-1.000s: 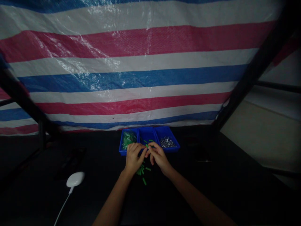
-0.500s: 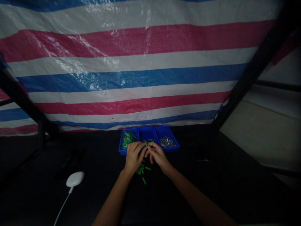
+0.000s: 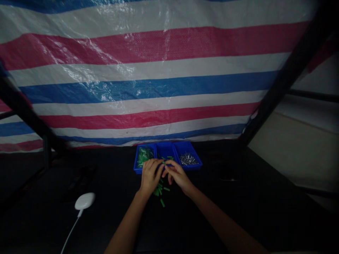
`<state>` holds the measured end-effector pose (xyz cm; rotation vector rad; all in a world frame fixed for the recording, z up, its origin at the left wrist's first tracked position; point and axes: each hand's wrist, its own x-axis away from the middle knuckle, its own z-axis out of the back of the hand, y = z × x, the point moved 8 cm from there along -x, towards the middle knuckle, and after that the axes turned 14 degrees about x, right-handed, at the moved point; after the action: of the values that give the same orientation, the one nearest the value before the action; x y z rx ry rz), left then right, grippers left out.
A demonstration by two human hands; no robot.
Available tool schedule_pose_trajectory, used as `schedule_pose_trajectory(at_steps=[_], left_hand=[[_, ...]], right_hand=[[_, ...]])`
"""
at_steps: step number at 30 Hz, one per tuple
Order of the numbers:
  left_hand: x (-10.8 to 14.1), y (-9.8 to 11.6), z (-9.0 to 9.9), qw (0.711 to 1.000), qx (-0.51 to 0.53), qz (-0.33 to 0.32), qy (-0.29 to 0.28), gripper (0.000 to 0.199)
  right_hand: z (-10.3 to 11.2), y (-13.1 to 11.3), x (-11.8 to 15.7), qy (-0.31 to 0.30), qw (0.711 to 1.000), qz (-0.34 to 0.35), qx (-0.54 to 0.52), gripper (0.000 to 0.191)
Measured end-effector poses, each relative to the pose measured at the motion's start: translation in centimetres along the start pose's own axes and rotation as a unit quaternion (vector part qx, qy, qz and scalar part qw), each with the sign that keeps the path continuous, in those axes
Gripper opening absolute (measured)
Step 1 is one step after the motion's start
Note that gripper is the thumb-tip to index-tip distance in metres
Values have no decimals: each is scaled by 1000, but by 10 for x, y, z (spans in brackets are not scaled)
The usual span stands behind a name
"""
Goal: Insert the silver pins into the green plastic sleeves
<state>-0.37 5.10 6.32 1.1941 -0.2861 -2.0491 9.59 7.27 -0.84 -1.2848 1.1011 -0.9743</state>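
Note:
My left hand (image 3: 150,174) and my right hand (image 3: 179,176) meet fingertip to fingertip over the front edge of the middle blue bin. Both are closed in a pinch around a small green plastic piece (image 3: 163,163), mostly covered by the fingers. Whether something thinner is held with it, I cannot tell. Below the hands, several green plastic pieces (image 3: 159,190), short and tube-like, lie loose on the black table. More green pieces (image 3: 170,158) are in the middle bin (image 3: 164,147), partly hidden by my fingers.
The left blue bin (image 3: 136,163) holds a clear bag of green pieces (image 3: 144,155). In the right bin (image 3: 196,150) lie thin silver metal pins or screws (image 3: 188,158). A white round device (image 3: 84,201) with a cable sits on the black table (image 3: 111,183). Behind hangs a striped sheet (image 3: 148,88).
Both hands stay almost in place. The fingertips have shifted slightly, and less of the green piece between them shows. The bins and loose pieces have not moved.

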Motion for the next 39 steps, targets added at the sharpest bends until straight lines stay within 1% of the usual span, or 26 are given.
schedule_pose_trajectory(at_steps=[4,9,13,18,22,26,32,35,39], left_hand=[[-1,0,2,1000,10,5,10,16],[-1,-1,3,1000,12,8,13,14],[-1,0,2,1000,4,9,3,13],[-1,-1,-2,1000,-9,16,-16,13],[1,-3,-7,999,-13,22,-38,14],[1,-4,-10,998,-16,30,-53,14],[1,5,-14,996,-36,12,-77,15],[1,9,-16,995,-43,5,-90,15],[1,10,-16,995,-37,7,-92,15]], right_hand=[[5,-8,2,28,999,32,35,40],[11,-17,7,60,987,78,123,33],[15,-22,10,78,974,104,186,31],[15,-31,15,86,959,135,232,27],[15,-34,16,86,948,145,268,25],[18,-34,17,103,939,148,293,23],[26,-36,17,144,913,148,352,23],[27,-39,17,149,903,149,373,22],[28,-44,19,157,894,156,388,19]])
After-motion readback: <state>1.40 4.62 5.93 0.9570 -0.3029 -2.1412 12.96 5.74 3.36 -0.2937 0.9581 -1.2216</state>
